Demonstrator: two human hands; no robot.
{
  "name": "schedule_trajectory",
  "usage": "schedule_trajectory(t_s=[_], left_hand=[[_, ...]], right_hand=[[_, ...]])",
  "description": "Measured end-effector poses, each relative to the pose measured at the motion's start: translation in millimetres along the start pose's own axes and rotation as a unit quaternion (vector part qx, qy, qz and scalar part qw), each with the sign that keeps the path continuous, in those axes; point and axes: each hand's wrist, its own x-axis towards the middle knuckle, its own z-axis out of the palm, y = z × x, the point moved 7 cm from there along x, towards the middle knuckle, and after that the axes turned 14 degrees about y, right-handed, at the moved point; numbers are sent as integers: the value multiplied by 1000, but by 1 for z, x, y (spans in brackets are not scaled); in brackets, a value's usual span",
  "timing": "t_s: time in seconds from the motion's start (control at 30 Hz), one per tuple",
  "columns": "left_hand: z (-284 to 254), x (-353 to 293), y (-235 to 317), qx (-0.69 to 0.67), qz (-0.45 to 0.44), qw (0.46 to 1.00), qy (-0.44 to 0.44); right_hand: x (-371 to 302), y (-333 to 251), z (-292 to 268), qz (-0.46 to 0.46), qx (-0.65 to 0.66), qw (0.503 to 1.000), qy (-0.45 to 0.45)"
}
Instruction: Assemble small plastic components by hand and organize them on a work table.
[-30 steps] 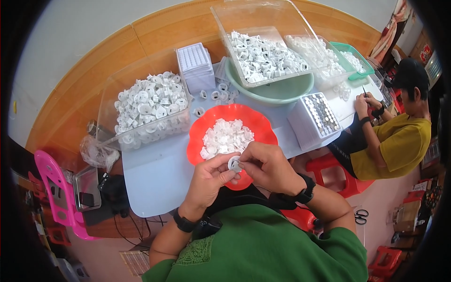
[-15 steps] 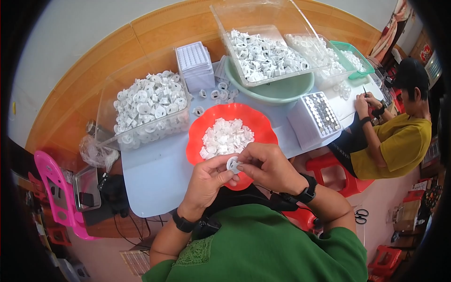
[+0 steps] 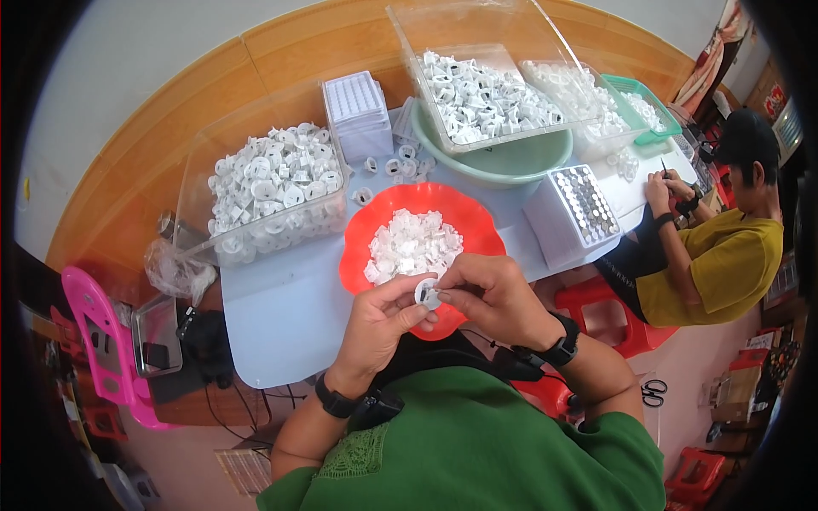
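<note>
Pale-blue laminate tops the counter (image 3: pixel 264 324), its layout just as it was half a second ago. On it stands a clear bin (image 3: pixel 194 192) heaped with white parts, then a red scalloped bowl (image 3: pixel 354 247) holding smaller translucent pieces (image 3: pixel 413 243). Both hands meet above the bowl's near edge: the left hand (image 3: pixel 375 319) angles up from the left, the right hand (image 3: pixel 494 294) arches in with knuckles raised. Left thumb and fingers pinch the white disc (image 3: pixel 423 289); right fingers close narrowly on its right edge, though any smaller piece between them is hidden. Its dark slot, covered a moment ago, shows again, suggesting fine adjustment rather than release.
</note>
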Motion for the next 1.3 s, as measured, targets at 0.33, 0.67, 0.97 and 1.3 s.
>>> schedule_trajectory(t_s=[0.33, 0.67, 0.97, 1.3], left_hand=[[3, -2, 2, 20, 16, 999, -20], [6, -3, -2, 42, 72, 996, -16], [8, -2, 4, 49, 70, 995, -41], [10, -3, 6, 29, 71, 996, -55]], right_hand=[[-2, -3, 1, -44, -36, 998, 21], [-9, -9, 3, -104, -104, 987, 56], [1, -7, -1, -71, -83, 994, -13], [2, -13, -3, -68, -65, 995, -16]])
